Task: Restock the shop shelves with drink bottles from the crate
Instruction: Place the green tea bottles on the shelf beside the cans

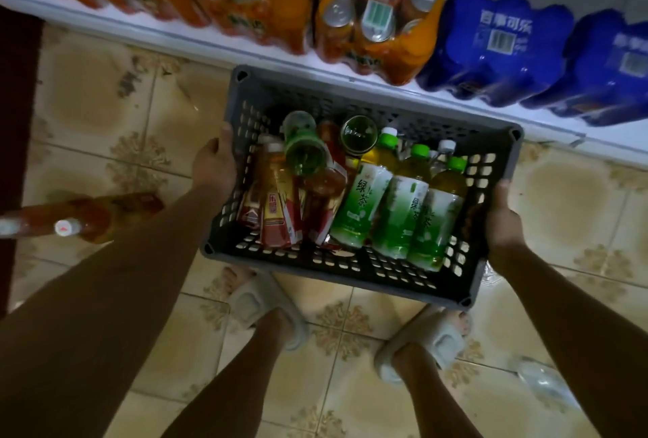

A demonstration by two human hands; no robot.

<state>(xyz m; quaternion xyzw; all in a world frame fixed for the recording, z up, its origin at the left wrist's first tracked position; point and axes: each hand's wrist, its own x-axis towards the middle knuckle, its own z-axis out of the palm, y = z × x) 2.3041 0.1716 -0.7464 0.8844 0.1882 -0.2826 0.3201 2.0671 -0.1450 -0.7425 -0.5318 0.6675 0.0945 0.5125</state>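
From the head camera we see the grey crate (354, 283) held above the tiled floor (105, 104), just below the shelf edge (210, 41). Our left hand (214, 164) and right hand (503, 220) grip its short rims, fingers curled over. Green tea bottles (396, 206) lie inside.

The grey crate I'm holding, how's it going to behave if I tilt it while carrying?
The grey crate looks like stiff perforated plastic, so it probably won't flex much. The green tea bottles and red cartons lie loose inside, so they would likely slide or roll toward the low side. With left hand and right hand gripping opposite ends, it seems fairly heavy.
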